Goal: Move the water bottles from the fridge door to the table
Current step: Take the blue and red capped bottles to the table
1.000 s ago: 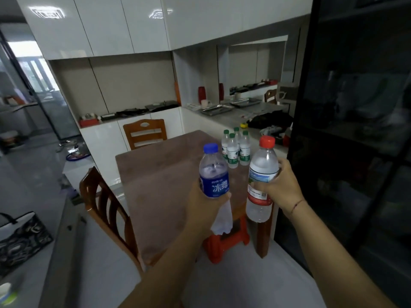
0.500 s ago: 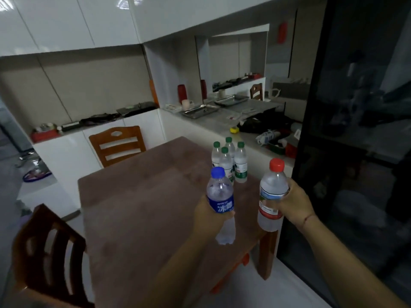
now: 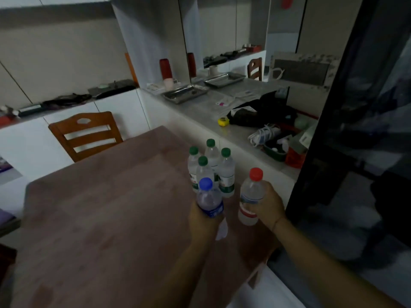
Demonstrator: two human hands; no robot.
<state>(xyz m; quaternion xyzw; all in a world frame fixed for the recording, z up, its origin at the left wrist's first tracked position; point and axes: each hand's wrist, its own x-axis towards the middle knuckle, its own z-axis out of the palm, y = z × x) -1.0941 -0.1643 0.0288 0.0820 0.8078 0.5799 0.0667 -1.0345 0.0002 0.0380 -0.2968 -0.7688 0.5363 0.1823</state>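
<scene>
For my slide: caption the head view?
Both hands hold water bottles, blue-capped and red-capped, beside four green-capped bottles.

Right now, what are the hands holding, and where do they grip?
The left hand holds the blue-capped bottle around its lower body; the right hand holds the red-capped bottle around its middle.

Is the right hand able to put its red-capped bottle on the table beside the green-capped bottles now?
Probably yes. The right hand holds the red-capped bottle over the table corner, and the bare patch right of the green-capped bottles looks free.
</scene>
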